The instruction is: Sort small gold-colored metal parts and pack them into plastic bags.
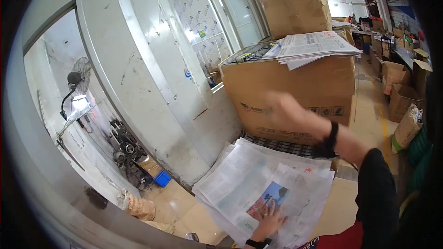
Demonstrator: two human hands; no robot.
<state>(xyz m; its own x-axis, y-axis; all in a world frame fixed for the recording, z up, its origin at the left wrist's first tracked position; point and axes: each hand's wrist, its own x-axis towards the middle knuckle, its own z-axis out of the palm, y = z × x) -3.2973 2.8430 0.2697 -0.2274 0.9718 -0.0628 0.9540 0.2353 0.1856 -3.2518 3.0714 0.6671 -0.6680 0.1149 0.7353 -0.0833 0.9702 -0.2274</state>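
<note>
Open newspaper sheets [226, 170] lie in a loose stack below me, with a colour picture [269, 198] of flowers and blue sky near the middle. My left hand [270, 221], a dark band at its wrist, rests flat on the paper by that picture, fingers spread. Raised above the sheets, my right hand [287, 110] passes in front of a large cardboard box [295, 80]. Motion smears its fingers, so I cannot make out their shape or anything in them. A black wristband and dark sleeve show on that arm.
A pile of folded newspapers [314, 46] sits on the large box, beside another taped carton [295, 9]. Dark grid mesh [281, 145] shows under the sheets' far edge. At left are a doorway, fan [80, 80], machinery and blue bin [162, 178]. Open cartons [404, 97] line the right aisle.
</note>
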